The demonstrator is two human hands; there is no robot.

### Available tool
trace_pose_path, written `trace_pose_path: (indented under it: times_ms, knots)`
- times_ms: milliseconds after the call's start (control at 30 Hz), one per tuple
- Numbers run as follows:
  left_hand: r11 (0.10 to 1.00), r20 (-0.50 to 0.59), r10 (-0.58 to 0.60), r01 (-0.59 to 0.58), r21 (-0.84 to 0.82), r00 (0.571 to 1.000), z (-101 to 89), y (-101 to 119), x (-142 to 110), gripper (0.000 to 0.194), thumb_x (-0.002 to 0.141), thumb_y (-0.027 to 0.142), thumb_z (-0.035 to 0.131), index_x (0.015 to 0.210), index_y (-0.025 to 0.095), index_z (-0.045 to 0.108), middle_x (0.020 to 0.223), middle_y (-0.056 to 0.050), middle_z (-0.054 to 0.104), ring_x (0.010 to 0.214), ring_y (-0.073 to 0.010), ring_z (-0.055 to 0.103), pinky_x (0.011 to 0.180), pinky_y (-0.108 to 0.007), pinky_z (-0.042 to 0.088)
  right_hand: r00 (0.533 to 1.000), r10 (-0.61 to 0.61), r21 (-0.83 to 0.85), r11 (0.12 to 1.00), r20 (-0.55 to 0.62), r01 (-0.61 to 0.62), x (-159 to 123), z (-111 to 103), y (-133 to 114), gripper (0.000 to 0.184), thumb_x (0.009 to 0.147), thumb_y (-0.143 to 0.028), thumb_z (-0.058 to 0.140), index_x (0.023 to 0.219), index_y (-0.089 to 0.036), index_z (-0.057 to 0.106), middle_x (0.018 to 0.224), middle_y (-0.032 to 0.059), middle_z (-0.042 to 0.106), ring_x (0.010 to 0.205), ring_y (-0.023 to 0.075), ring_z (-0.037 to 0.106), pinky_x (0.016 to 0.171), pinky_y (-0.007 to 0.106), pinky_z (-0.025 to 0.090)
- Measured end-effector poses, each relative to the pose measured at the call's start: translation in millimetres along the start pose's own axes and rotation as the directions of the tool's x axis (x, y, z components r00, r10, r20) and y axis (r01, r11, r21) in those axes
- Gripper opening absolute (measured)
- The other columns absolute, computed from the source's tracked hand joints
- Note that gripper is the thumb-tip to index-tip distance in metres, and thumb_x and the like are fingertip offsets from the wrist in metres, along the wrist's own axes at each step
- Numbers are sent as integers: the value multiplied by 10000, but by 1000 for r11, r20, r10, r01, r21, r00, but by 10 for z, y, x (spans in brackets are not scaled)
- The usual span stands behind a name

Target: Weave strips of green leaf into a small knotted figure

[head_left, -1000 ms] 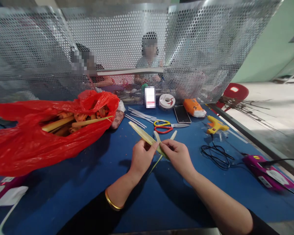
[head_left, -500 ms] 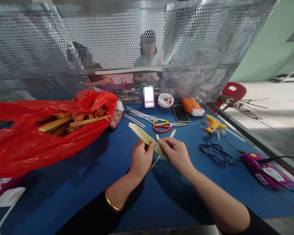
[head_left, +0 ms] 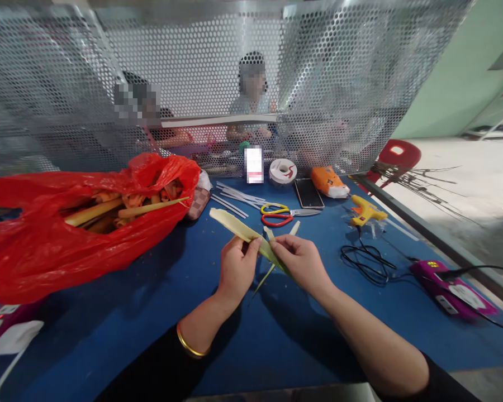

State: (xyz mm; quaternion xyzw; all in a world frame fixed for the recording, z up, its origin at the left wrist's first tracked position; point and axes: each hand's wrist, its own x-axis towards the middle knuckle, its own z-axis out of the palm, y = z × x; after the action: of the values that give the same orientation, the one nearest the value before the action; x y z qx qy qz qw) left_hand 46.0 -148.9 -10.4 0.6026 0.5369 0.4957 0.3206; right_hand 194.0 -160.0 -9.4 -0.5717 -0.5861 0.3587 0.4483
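Over the middle of the table, my left hand (head_left: 237, 271) pinches a long pale yellow-green leaf strip (head_left: 231, 223), husk-like, between thumb and fingers. The strip's broad end points up and left. My right hand (head_left: 304, 262) grips the same strip's lower right part, and a small pale flap sticks up by its fingertips. Below and behind the hands, a narrower green piece (head_left: 265, 278) lies crosswise; whether it is joined to the strip is hidden. Scissors (head_left: 277, 224) with red and yellow handles lie just beyond the hands, blades to the right.
On the left a red plastic bag (head_left: 109, 245) holds dried stalks (head_left: 96, 211). White sticks (head_left: 235, 207), a ribbon spool (head_left: 282, 171), a phone (head_left: 309, 193) and an orange pack (head_left: 329, 182) lie farther back. A yellow glue gun (head_left: 368, 211) and purple power strip (head_left: 452, 290) are right. A perforated screen (head_left: 209, 67) stands behind.
My left hand has shifted slightly left along with the leaf strip's broad end, which now shows wider. My right hand keeps its grip. The view has moved a little.
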Motion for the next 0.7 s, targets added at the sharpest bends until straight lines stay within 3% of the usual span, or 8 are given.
trace_pose_path:
  times_ms: [100,267,400,533,700]
  knots:
    - [992,-11,-74,73,-103,997,-11,19,37,225,827,378,605,849,159,652,745,-38,695,626,-152,640,607,-253,513,998,-33,-7,999,58,33,-9,-17,1,261,847,-359,549,768,-166,706,583,-20,591,529,119,474,503,223,333]
    - [965,150,-137,166,-201,979,31,56,23,254,713,361,716,825,140,662,719,-31,693,594,-139,619,561,-236,493,995,-100,-46,994,24,101,-48,-8,-10,246,863,-308,521,796,-191,727,643,-9,647,590,138,529,555,224,369]
    - [921,185,-239,283,-268,953,67,62,-8,192,723,310,677,786,129,682,650,-20,680,558,-137,610,543,-240,493,993,-114,-99,988,19,115,-51,0,-13,247,864,-301,520,787,-194,728,650,-11,648,590,134,531,558,226,363]
    - [935,145,-202,235,-264,969,76,43,-19,128,724,262,665,753,138,675,665,-16,684,577,-138,624,586,-245,513,998,-59,-36,998,-25,58,-30,9,-11,252,847,-303,537,755,-176,734,647,0,660,592,138,538,570,231,390]
    - [988,121,-73,89,-130,990,68,12,-24,107,761,262,648,776,166,693,710,-16,703,635,-148,643,630,-243,517,999,18,135,991,-36,-13,-23,35,3,245,823,-307,561,733,-170,744,636,11,684,580,143,566,548,227,414]
